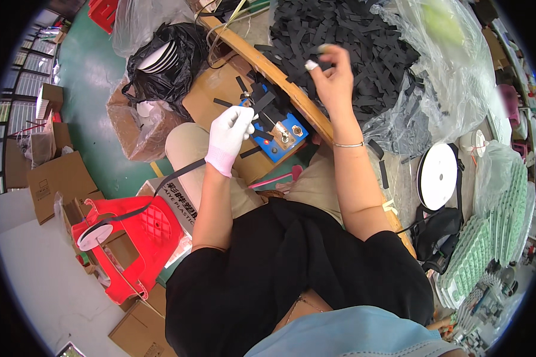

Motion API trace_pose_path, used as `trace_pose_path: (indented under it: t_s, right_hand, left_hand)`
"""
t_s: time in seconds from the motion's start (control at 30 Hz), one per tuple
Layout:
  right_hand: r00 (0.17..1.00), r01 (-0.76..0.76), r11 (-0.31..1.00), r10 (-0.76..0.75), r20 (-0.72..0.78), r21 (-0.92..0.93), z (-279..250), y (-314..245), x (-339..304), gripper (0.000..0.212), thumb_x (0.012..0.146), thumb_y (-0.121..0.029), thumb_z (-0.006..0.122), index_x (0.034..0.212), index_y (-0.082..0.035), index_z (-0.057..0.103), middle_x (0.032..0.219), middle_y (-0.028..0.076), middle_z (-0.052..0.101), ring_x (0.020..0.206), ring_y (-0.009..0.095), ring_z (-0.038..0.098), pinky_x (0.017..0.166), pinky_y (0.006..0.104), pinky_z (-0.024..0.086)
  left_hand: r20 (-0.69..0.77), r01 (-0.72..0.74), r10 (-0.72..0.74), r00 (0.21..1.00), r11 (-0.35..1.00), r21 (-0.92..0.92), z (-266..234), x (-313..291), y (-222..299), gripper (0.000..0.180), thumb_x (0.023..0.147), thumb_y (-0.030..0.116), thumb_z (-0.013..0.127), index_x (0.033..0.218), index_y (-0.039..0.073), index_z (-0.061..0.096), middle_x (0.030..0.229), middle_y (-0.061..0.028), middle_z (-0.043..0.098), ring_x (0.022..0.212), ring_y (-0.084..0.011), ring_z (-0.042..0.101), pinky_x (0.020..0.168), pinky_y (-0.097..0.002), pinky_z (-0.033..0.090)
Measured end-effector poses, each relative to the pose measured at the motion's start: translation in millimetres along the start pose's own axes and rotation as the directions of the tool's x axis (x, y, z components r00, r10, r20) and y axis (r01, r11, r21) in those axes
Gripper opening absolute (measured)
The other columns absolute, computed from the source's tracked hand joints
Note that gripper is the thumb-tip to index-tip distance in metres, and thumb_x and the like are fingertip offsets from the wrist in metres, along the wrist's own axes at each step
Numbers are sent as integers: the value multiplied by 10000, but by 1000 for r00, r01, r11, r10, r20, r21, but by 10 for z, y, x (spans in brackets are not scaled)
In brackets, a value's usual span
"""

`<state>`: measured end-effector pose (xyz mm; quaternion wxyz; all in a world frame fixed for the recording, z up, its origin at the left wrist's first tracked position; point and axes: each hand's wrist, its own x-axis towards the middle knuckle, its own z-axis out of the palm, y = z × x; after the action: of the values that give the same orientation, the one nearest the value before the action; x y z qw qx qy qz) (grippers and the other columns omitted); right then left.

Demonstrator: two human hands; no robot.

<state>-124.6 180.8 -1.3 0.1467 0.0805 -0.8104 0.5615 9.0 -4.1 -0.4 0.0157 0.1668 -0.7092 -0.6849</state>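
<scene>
My left hand (230, 134), in a white glove with a pink cuff, pinches a black webbing strap (186, 169). That strap runs back over my leg to a white reel (95, 237) beside the red stool. Just beyond the glove is a small blue machine (298, 128) with metal fittings, and short black strips lie on and around it. My right hand (336, 80), bare but for white covering on the fingertips, hovers over a big heap of cut black strips (339, 30). Its thumb and forefinger are apart, and I see nothing between them.
A wooden table edge (268, 66) slants between the machine and the heap. On the right lie a white-faced reel (437, 177) and clear plastic sheeting (458, 41). The red stool (152, 223) stands left, near cardboard boxes (59, 181). A black bag (181, 65) sits on an open carton.
</scene>
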Motion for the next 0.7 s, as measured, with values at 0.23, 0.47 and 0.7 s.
trace_pose_path:
  t_s: [0.23,0.47,0.7]
  right_hand:
    - [620,-400,907,162,767,132,-1,-88,-62,154,809,-144,660,864,0,649,761,-20,598,693,37,503,618,194,411]
    - [627,-376,904,86,774,204,75,75,-99,89,778,-71,626,813,11,630,728,-23,571,670,41,492,591,198,398]
    - [775,-123,975,212,595,-186,68,151,-24,169,672,-171,646,730,-13,647,619,65,608,573,148,569,582,283,456]
  left_hand:
    - [-15,32,-31,999,998,48,13,29,-18,228,876,235,584,821,17,628,623,9,549,542,-37,454,507,-187,360]
    - [14,52,-53,998,995,79,36,58,-49,237,880,244,575,822,22,631,624,8,552,555,-41,465,515,-194,372]
    - [36,87,-94,995,983,161,-170,5,-183,240,875,254,574,809,30,632,616,21,546,549,-39,455,517,-193,366]
